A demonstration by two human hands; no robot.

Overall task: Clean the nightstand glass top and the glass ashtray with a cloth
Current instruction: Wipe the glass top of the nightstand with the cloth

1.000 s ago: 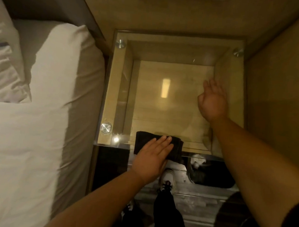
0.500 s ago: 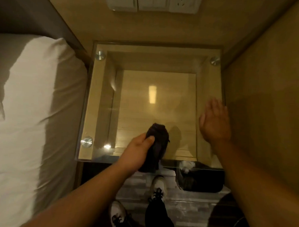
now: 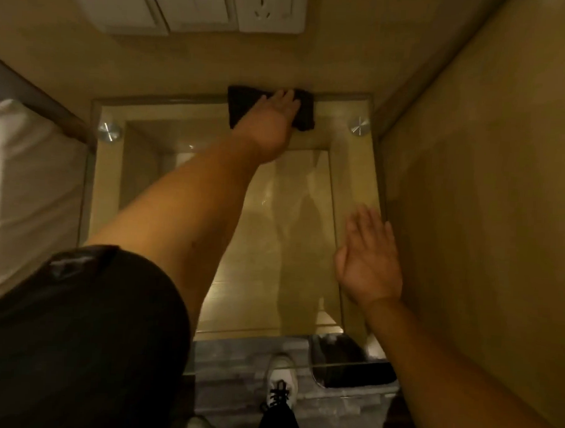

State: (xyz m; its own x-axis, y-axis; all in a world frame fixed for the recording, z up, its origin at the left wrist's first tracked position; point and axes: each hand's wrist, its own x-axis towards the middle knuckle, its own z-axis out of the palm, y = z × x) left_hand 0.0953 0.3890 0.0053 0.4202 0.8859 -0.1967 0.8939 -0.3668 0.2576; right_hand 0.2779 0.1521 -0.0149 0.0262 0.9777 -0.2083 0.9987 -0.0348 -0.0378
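Glass top (image 3: 351, 171): left hand (image 3: 272, 122) presses cloth (image 3: 303, 112).

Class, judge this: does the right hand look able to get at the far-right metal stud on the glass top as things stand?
Probably yes: the right hand lies open by the right edge, and bare glass top leads to the stud; the left hand with the cloth sits aside.

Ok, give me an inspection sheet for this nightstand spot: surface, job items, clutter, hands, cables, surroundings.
Surface: glass top, reflective, metal standoffs at the far corners.
Job's things: black cloth flat at the far edge; no ashtray seen.
Clutter: nothing seen on the glass.
Hands: left hand presses the cloth, fingers straight; right hand open at the right edge, contact unclear.
Cables: nothing seen.
Surroundings: wall socket panel beyond, bed left, bin on the floor.
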